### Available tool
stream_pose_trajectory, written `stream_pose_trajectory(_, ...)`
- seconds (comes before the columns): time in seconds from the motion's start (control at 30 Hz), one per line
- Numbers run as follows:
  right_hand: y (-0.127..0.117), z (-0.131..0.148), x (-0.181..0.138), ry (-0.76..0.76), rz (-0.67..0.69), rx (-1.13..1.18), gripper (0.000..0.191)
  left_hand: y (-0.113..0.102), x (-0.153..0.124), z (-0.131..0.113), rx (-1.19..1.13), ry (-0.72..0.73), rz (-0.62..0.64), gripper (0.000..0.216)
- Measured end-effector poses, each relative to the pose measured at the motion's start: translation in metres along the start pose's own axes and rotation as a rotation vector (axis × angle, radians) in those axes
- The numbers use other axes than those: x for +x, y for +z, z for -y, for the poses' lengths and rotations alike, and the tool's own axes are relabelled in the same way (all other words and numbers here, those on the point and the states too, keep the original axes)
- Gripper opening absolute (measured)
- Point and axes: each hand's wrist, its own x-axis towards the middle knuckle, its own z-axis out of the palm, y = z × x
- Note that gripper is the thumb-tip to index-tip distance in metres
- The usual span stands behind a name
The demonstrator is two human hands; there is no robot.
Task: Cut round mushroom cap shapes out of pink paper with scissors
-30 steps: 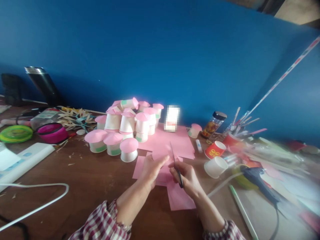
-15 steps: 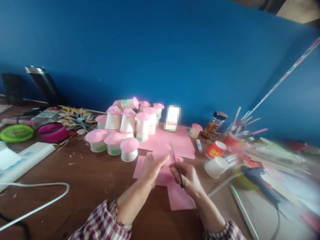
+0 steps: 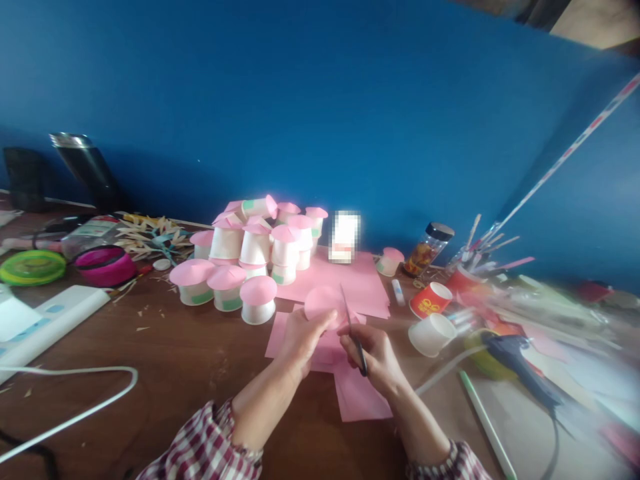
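Observation:
Between thumb and fingers, my left hand (image 3: pixel 306 340) pinches a round piece of pink paper (image 3: pixel 320 303). My right hand (image 3: pixel 375 353) is closed around the dark handles of a pair of scissors (image 3: pixel 349 313), whose blades point away from me at the right edge of the round piece. Pink paper sheets (image 3: pixel 361 393) lie under both hands, and a larger pink sheet (image 3: pixel 367 280) is spread behind them. To the left, small white paper cups (image 3: pixel 257 308) with pink cone-shaped tops stand grouped, several of them stacked.
On the right are a white paper cup (image 3: pixel 433 335), a red cup (image 3: pixel 431 300), a black-lidded jar (image 3: pixel 430 250) and a glue gun (image 3: pixel 525 367). A power strip (image 3: pixel 65 313) with a white cable lies left. A blue wall (image 3: pixel 320 120) rises behind the table.
The round pink piece has shifted slightly in my left hand, and its curved outline shows more clearly beside the blades. Both hands are almost in the same place.

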Motion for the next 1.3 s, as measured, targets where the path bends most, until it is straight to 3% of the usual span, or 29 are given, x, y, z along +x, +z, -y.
stream_pose_trajectory(0.57, -0.0013, -0.0015, 0.0003, -0.025, 0.003, -0.046, 0.023, 0.0026, -0.0007, -0.0021, -0.071, -0.026, 0.005, 0.013)
stream_pose_trajectory(1.3, -0.0008, 0.0005, 0.0006, 0.008, -0.007, 0.014, 0.026, -0.0014, 0.0010, 0.0011, 0.008, 0.002, 0.025, 0.018)
